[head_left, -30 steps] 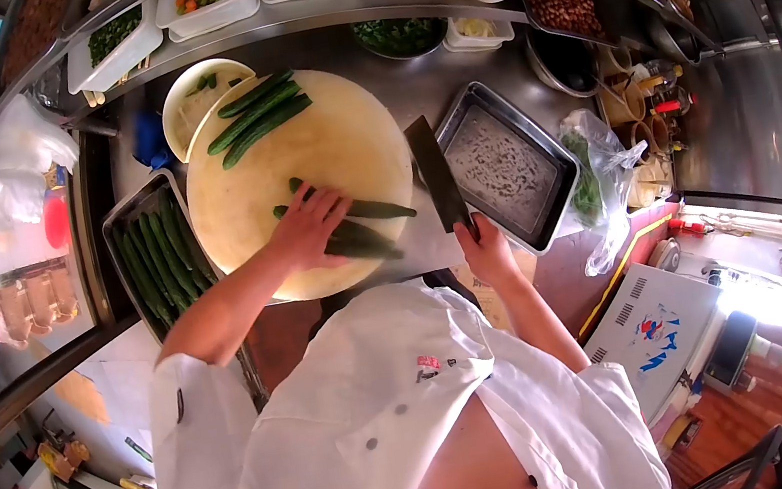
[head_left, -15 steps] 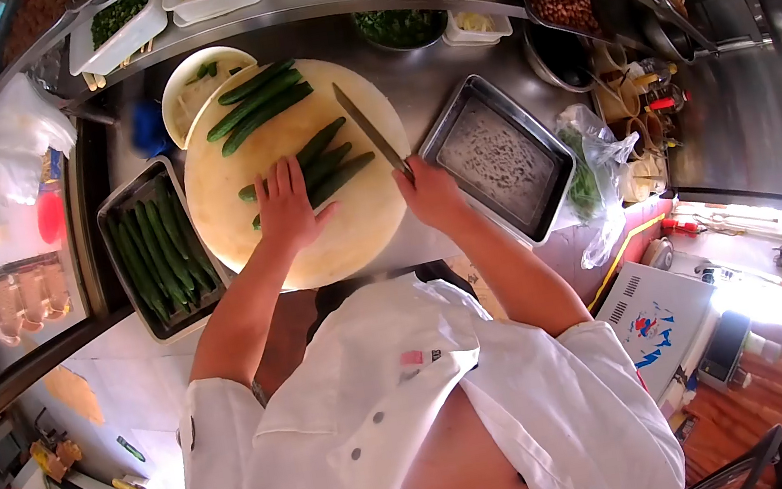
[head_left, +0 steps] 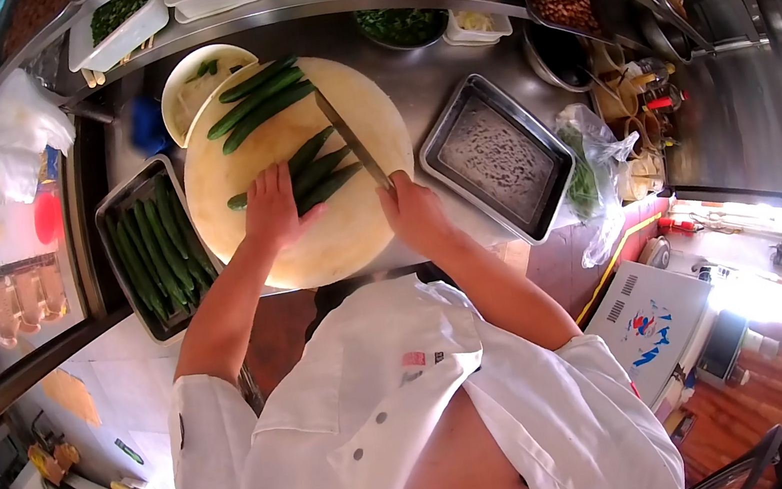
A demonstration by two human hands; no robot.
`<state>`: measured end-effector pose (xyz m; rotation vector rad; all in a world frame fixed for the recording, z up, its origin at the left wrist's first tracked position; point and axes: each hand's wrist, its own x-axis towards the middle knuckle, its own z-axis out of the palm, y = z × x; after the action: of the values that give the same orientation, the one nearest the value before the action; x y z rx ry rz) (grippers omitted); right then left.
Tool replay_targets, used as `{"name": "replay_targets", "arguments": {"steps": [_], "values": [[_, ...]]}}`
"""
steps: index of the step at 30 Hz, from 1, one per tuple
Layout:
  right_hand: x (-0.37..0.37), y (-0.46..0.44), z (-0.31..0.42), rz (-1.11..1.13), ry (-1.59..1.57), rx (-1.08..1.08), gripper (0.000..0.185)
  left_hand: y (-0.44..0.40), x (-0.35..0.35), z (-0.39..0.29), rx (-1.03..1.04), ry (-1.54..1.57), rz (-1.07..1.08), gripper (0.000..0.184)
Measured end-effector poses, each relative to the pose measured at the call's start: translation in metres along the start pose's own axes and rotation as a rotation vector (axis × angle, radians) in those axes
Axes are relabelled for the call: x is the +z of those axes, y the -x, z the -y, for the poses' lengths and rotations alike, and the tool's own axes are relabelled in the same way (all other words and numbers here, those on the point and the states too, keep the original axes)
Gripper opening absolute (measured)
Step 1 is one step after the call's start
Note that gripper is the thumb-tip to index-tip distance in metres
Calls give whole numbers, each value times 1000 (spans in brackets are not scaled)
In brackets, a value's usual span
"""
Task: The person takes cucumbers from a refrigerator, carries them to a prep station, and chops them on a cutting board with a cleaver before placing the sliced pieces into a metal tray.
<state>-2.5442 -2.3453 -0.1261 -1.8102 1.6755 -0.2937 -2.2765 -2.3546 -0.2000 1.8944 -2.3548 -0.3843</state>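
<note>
Three dark green cucumbers (head_left: 322, 167) lie side by side on a round, pale cutting board (head_left: 239, 242). My left hand (head_left: 275, 211) presses down over their left part, fingers closed around them and thumb out to the side; it covers some of their length. In my right hand (head_left: 414, 209) is a kitchen knife (head_left: 353, 139), its handle wrapped by the fingers. The blade points away from me along the right ends of the cucumbers; whether it touches them I cannot tell. Farther back on the board rests another group of cucumbers (head_left: 261, 105).
Left of the board stands a metal tray (head_left: 161, 329) with several cucumbers. A wet metal tray (head_left: 499, 157) is at the right, beside a plastic bag of greens (head_left: 582, 170). Behind the board sits a white bowl (head_left: 183, 73). A shelf (head_left: 294, 4) with food containers spans the back.
My left hand has drawn the nearer cucumbers slightly left and toward me. My right hand has brought the knife left and a little nearer, so its blade now lies close to their right ends.
</note>
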Motion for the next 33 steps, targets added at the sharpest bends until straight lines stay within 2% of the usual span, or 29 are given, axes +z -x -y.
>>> {"name": "replay_targets", "arguments": {"steps": [4,6,7,9,13,28,33], "values": [[-18,12,22,-3,-26,-13,28,-8,-1,3,23,-18,-24,93],[-21,15,24,5,-29,-2,28,-16,0,3,-48,27,19,76],[-21,16,24,14,-32,5,28,-15,0,3,-47,29,20,76],[-21,18,20,10,-42,4,28,-14,-1,10,11,1,-58,64],[-22,27,15,15,-99,5,29,-7,0,21,58,-25,-89,64],[-22,34,42,211,-134,92,29,-3,3,13,24,5,-91,65],[10,22,30,178,-63,78,29,-3,5,13,22,-7,-83,66]]}}
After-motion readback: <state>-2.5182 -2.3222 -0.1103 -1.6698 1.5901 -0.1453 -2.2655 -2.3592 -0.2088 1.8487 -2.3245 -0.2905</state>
